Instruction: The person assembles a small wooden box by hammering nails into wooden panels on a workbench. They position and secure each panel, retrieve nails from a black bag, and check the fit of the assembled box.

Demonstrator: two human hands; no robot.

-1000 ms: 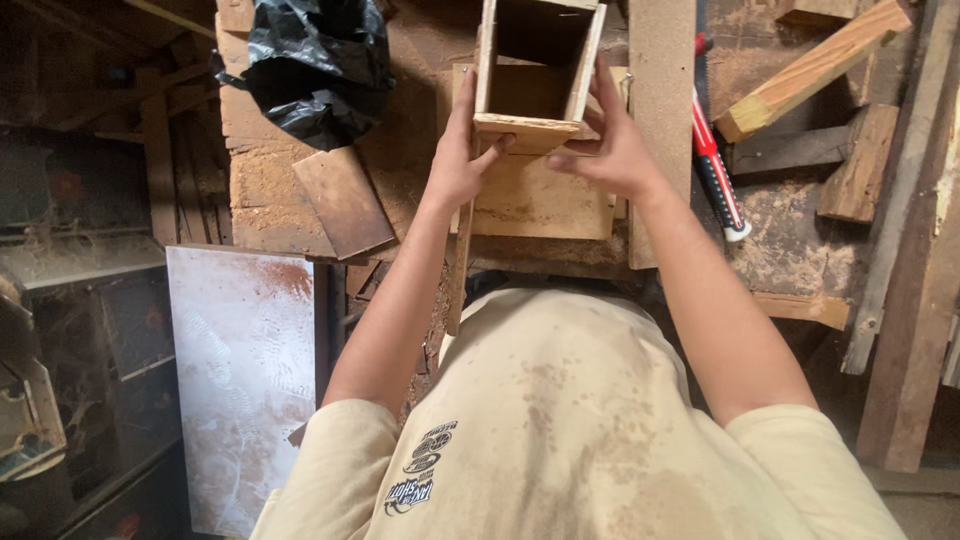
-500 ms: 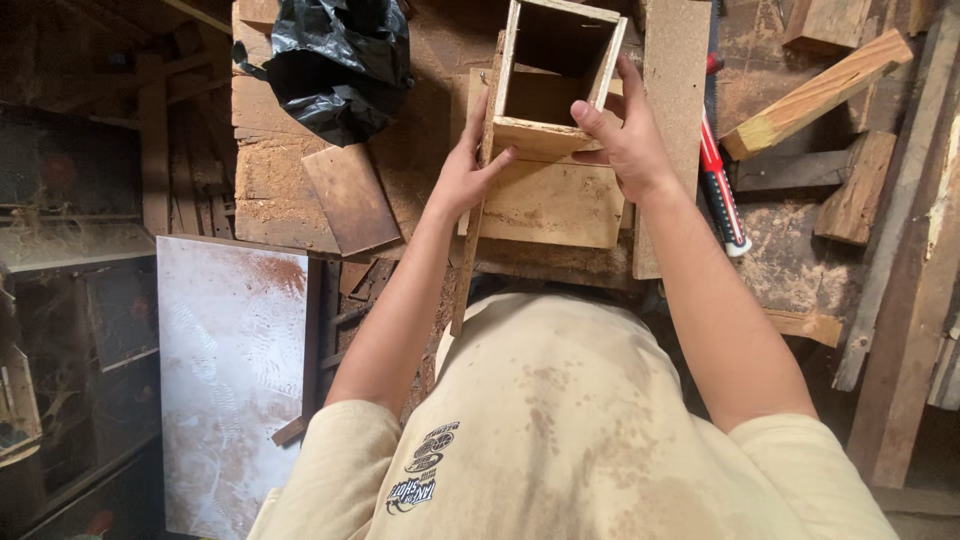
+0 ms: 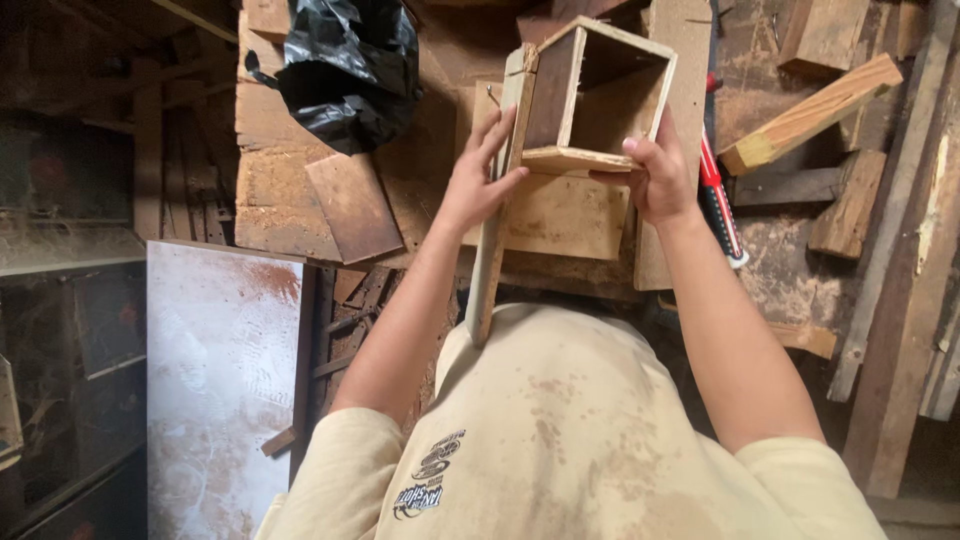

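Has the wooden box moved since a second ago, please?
Yes. The wooden box has tilted clockwise and shifted right, toward the red tool on the bench.

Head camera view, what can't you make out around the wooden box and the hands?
- Wooden box: inside floor lost in shadow.
- Right hand: fingertips hidden behind the box.
- Long slat: lower end hidden by the shirt.
- Red-handled tool: upper end hidden behind a board.

A black plastic bag (image 3: 345,70) is lying on the dusty bench. A red and white tool (image 3: 720,205) is resting near wood scraps (image 3: 808,115).
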